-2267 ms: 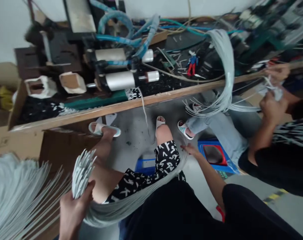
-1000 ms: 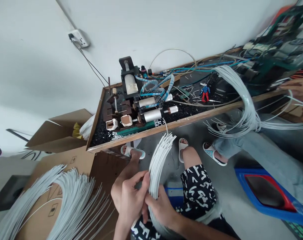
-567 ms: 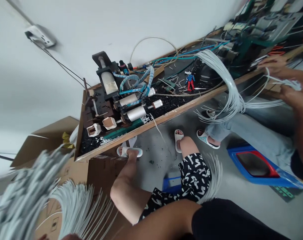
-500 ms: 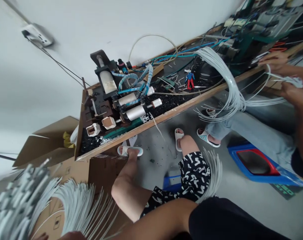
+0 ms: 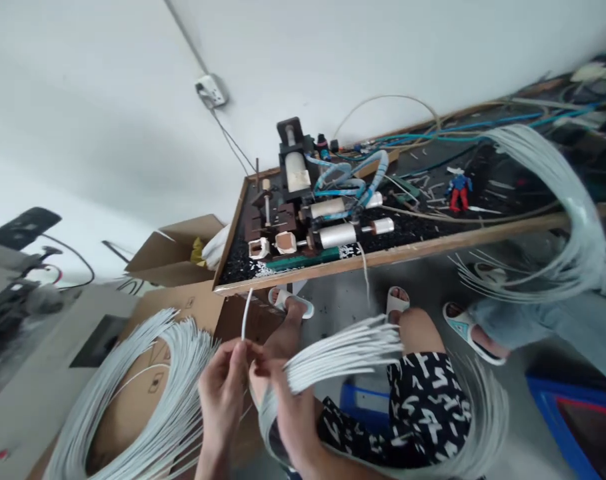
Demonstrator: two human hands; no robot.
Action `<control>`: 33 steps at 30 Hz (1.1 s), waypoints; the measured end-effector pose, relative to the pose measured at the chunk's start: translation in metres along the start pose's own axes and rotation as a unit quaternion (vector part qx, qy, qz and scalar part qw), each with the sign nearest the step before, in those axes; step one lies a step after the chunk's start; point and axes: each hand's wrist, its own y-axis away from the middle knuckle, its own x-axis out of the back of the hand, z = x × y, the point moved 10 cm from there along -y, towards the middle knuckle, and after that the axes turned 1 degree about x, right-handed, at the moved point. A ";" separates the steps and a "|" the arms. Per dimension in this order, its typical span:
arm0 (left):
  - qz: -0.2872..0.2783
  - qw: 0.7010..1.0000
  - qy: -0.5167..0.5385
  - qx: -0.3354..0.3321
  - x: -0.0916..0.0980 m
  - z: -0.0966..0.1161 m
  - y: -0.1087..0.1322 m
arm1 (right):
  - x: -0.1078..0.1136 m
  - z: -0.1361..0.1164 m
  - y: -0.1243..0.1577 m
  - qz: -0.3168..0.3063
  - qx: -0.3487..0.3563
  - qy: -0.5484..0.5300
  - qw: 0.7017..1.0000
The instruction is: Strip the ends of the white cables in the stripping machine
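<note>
My left hand [image 5: 223, 393] is closed, thumb and fingers pinching a single thin white cable [image 5: 246, 313] whose end points up. Beside it, my right hand [image 5: 295, 413] is wrapped round a bundle of white cables [image 5: 345, 350]. The bundle's cut ends fan out to the right, and its length curves below my hand over my lap. My right fingertips come close to the left hand; whether they also touch the single cable I cannot tell.
Coiled white cables [image 5: 183, 373] lie on a cardboard box [image 5: 203, 300] at left. Ahead is a wood-edged bench [image 5: 413, 253] with pneumatic cylinders [image 5: 337, 235], blue hoses and a toy figure [image 5: 459, 190]. Another cable bundle [image 5: 573, 193] hangs over its edge near a seated person's legs.
My view has swung left. The cable bundle from the far left is now before me in my right hand, and my left hand pinches one cable. The other person's hands have left view.
</note>
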 end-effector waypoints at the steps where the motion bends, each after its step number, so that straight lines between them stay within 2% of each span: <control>1: -0.003 1.000 0.017 -0.022 -0.010 0.010 -0.006 | 0.012 -0.005 -0.002 0.018 -0.009 -0.006 1.000; 4: 0.009 0.996 0.064 -0.065 -0.037 0.030 -0.022 | 0.041 -0.025 -0.006 0.049 -0.012 -0.050 0.997; 6: 0.030 0.992 0.094 -0.079 -0.051 0.037 -0.032 | 0.048 -0.041 -0.005 0.052 -0.003 -0.080 0.995; 11: 0.059 0.988 0.120 -0.071 -0.074 0.041 -0.045 | 0.034 -0.070 0.007 0.041 0.011 -0.149 0.988; 16: 0.074 0.990 0.109 -0.052 -0.078 0.042 -0.061 | 0.018 -0.082 0.012 0.034 0.039 -0.155 0.987; 20: 0.051 0.992 0.093 -0.065 -0.085 0.047 -0.073 | 0.012 -0.081 0.010 0.025 0.043 -0.140 0.989; 27: 0.064 0.993 0.079 -0.061 -0.089 0.047 -0.080 | 0.017 -0.087 0.000 -0.002 0.059 -0.123 0.991; 33: 0.104 0.990 0.074 -0.056 -0.086 0.050 -0.076 | 0.027 -0.095 0.001 0.039 0.050 -0.137 0.989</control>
